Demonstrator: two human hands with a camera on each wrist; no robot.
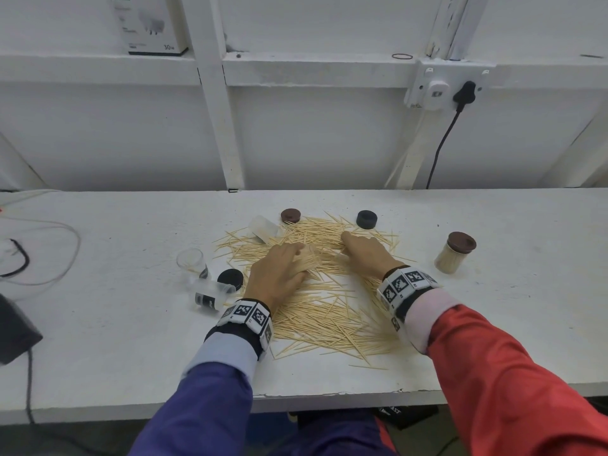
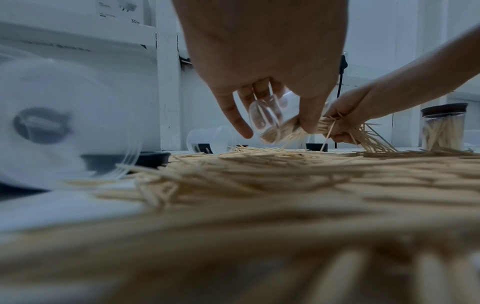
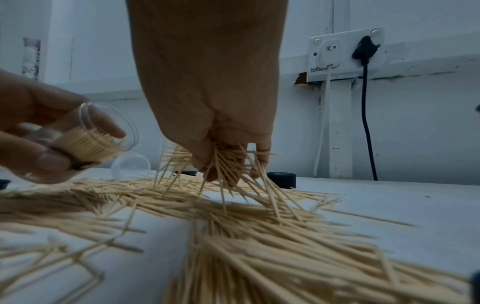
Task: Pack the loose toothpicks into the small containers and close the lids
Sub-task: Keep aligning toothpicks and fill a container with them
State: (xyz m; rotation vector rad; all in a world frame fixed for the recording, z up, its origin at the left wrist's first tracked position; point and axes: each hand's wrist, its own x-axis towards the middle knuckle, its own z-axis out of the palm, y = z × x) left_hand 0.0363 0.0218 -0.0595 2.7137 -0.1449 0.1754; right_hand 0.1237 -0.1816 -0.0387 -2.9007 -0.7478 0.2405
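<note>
Loose toothpicks [image 1: 322, 311] lie in a wide pile on the white table [image 1: 493, 324]. My left hand [image 1: 283, 268] grips a small clear container [image 2: 267, 117], tipped on its side above the pile and partly filled with toothpicks [image 3: 88, 144]. To its right, my right hand [image 1: 362, 248] clutches a bunch of toothpicks [image 3: 228, 164] just above the pile, their ends splaying down. A filled container with a brown lid [image 1: 455, 256] stands closed at the right. Empty containers wait at the left [image 1: 190, 261], [image 1: 212, 296] and back [image 1: 263, 228]. Loose lids: brown [image 1: 291, 215], black [image 1: 366, 219], black [image 1: 231, 279].
Cables [image 1: 49, 251] and a dark object [image 1: 13, 330] sit at the table's left end. A wall socket with a black plug [image 1: 464, 93] hangs behind, its cord dropping to the table's back edge. The table's front edge [image 1: 329, 394] is close to my forearms.
</note>
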